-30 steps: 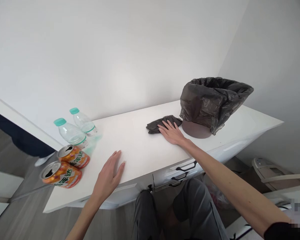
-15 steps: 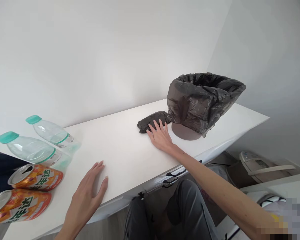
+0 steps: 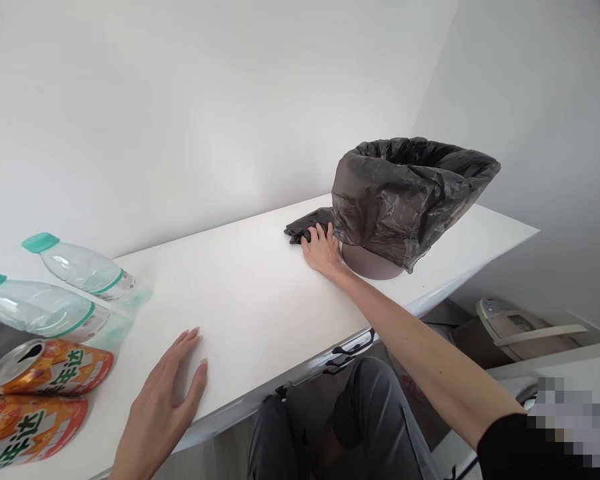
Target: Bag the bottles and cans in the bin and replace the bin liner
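My right hand [image 3: 324, 249] lies on the near edge of a folded black plastic bag [image 3: 307, 222]. Its fingers are apart and slightly bent, pressing on the bag rather than wrapped round it. Just to the right stands a brown bin [image 3: 373, 261] lined with a black bin bag [image 3: 385, 207] folded over its rim, hiding part of the loose bag. My left hand [image 3: 163, 393] rests on the white tabletop [image 3: 230, 300] near the front edge, thumb and fingers apart, holding nothing. Left of it are two orange drink cans [image 3: 67, 367] [image 3: 35, 430], both upright.
Two clear plastic bottles [image 3: 83, 267] [image 3: 35, 308] with teal caps stand at the left, behind the cans. A white wall [image 3: 205, 120] closes off the back. Dark drawer handles [image 3: 353, 347] stick out in front, and a beige appliance [image 3: 515, 327] sits lower right.
My right hand has slid the folded bag back toward the wall, and its fingers have bent more. The left hand stays flat on the tabletop. The view has shifted slightly.
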The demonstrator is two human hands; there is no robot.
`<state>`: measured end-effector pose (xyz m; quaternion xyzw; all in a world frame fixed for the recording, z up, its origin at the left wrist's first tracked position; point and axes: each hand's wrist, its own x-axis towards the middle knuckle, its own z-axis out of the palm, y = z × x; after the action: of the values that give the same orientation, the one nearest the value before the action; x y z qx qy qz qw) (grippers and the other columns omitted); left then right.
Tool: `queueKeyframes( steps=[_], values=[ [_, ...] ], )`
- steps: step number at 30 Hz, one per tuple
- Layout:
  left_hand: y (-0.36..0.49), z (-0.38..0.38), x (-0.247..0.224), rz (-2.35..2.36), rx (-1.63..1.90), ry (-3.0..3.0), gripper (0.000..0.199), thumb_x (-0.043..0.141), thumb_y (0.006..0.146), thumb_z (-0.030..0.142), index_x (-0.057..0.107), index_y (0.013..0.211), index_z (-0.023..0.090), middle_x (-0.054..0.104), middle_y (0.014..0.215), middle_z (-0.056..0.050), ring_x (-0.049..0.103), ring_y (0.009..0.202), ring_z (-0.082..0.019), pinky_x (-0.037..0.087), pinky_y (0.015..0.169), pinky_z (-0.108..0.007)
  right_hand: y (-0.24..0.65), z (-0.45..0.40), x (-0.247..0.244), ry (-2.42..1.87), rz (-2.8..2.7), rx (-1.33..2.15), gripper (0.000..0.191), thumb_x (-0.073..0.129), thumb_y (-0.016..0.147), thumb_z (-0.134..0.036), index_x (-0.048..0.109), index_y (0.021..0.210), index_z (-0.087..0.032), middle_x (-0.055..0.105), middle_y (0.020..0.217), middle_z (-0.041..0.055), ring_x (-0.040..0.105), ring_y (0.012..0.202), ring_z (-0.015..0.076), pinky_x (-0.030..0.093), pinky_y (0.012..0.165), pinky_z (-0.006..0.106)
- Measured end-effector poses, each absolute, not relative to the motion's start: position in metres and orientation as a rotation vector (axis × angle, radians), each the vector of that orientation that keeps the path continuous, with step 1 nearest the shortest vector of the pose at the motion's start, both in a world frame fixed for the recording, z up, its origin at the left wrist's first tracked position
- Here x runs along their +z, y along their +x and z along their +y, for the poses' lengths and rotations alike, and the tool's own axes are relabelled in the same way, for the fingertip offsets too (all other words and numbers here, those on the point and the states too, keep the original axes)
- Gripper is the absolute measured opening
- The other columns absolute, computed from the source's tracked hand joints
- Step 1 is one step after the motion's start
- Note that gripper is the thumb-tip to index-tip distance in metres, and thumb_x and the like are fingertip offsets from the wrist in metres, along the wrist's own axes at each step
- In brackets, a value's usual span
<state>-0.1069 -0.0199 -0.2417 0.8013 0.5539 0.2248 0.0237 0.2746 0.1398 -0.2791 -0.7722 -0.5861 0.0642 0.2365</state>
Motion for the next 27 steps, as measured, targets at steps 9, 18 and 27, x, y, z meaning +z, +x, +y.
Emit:
queueKeyframes(
  steps=[9, 18, 27],
  values=[
    [-0.109, -0.028, -0.236, 1.651, 0.714, 2.517, 0.046, 0.048, 0.101, 0.052, 0.054, 0.141, 0.031, 0.060, 0.154, -0.004, 0.058, 0.141, -0.028, 0.048, 0.118, -0.049, 0.258, 0.099, -0.270, -2.066, -1.729, 0.094, 0.066, 0.022, 0.108, -0.043, 0.030, 0.166, -0.013, 0.016, 0.176, 0.0139, 0.016, 0.160, 0.0425, 0.018, 0.126, 0.062],
    [-0.113, -0.034, -0.238, 1.616, 0.708, 2.503, 0.047, 0.045, 0.102, 0.050, 0.056, 0.139, 0.024, 0.059, 0.154, -0.008, 0.053, 0.145, -0.029, 0.043, 0.122, -0.050, 0.249, -0.019, -0.238, -1.690, -2.064, -0.074, 0.063, 0.037, 0.105, -0.036, 0.033, 0.164, -0.016, 0.021, 0.175, 0.0126, 0.010, 0.163, 0.0367, 0.021, 0.129, 0.061],
    [-0.118, -0.036, -0.245, 1.590, 0.743, 2.549, 0.047, 0.043, 0.103, 0.047, 0.057, 0.140, 0.020, 0.060, 0.153, -0.008, 0.053, 0.145, -0.028, 0.042, 0.123, -0.049, 0.334, -0.063, -0.092, -1.401, -1.856, -0.762, 0.057, 0.054, 0.096, -0.030, 0.048, 0.153, -0.024, 0.054, 0.152, 0.0136, 0.042, 0.146, 0.0406, 0.026, 0.122, 0.069]
  ],
)
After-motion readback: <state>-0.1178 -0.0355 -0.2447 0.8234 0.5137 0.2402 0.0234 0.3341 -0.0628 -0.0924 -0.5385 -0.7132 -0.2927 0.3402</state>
